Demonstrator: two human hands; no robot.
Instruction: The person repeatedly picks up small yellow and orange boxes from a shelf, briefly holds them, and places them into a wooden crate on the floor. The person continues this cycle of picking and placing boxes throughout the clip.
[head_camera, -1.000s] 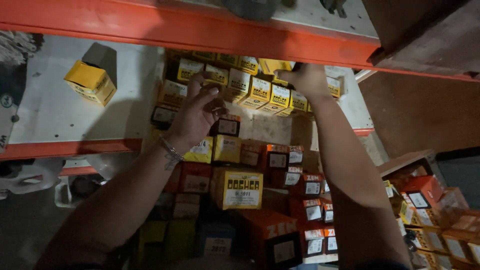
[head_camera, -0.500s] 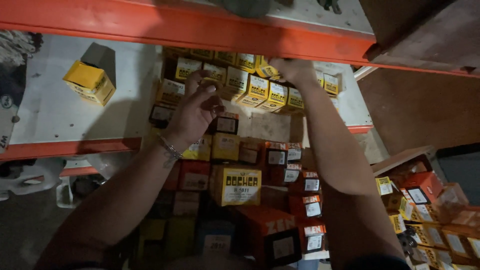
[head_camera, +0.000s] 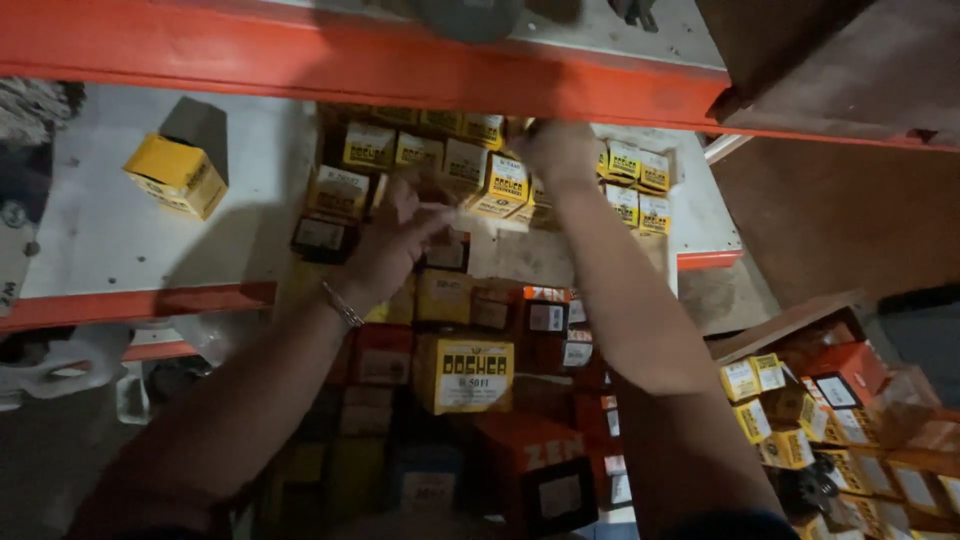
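So we've got both hands up on the white shelf board (head_camera: 120, 230): left hand (head_camera: 395, 240) half-curled, fingertips on the stacked small yellow cardboard boxes (head_camera: 480, 165), probably steadying the row. Right hand (head_camera: 560, 150) reaches further back; can't tell its grip.

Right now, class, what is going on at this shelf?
A person reaches both hands into rows of small yellow boxes on a white shelf with an orange beam. The left hand touches the front boxes, while the right hand is deeper, at the back row. Orange and yellow boxes are stacked below. One yellow box sits apart.
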